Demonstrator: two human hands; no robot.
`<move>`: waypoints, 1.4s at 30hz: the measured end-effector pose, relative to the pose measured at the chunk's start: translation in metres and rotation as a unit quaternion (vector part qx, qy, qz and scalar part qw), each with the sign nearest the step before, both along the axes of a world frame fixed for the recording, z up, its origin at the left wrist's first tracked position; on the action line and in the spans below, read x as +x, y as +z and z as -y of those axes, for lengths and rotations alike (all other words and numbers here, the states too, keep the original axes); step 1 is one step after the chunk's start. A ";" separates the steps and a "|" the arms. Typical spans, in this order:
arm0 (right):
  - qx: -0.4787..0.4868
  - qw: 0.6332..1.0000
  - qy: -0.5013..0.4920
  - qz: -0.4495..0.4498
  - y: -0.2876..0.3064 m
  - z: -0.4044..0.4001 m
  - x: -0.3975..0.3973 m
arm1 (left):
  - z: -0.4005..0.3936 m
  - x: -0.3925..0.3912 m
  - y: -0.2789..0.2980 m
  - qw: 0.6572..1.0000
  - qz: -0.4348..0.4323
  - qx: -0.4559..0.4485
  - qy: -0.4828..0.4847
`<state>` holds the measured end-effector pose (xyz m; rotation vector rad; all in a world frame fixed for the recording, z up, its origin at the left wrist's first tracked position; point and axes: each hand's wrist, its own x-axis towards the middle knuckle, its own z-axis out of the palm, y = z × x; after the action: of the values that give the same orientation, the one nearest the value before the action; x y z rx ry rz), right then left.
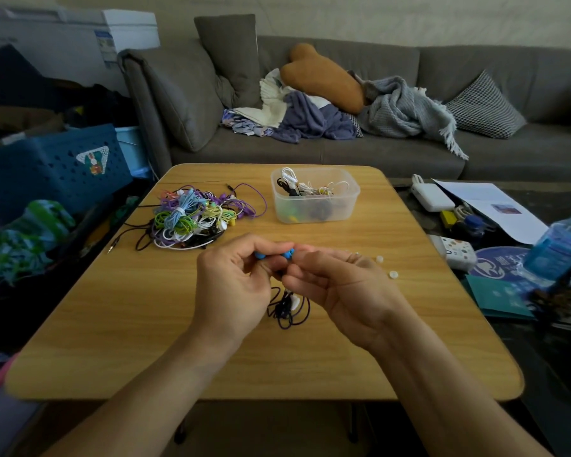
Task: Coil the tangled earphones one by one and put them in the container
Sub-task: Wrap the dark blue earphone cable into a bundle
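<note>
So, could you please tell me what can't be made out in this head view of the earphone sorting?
- How the blue earbuds are pinched: the fingers of the left hand and right hand cover most of them.
- Whether the dark cord below is coiled: partly hidden by both hands.
- How many earphones lie in the container: its frosted wall blurs them.
- The bottle label: blurred, cut by the right edge.

- No text is legible anywhere.
- At 3 o'clock, the round blue pad (498, 263) carries a white logo with blurred, unreadable characters.
</note>
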<state>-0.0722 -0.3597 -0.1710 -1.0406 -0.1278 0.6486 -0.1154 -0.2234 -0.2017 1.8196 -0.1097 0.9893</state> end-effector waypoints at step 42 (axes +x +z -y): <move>-0.298 0.794 0.007 0.531 -0.026 0.013 0.027 | -0.022 0.001 0.002 0.942 -0.280 -0.094 -0.163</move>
<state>-0.0450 -0.3731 -0.1966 -1.9398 -0.9652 0.0143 -0.1147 -0.2011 -0.1997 1.7661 0.0340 0.2217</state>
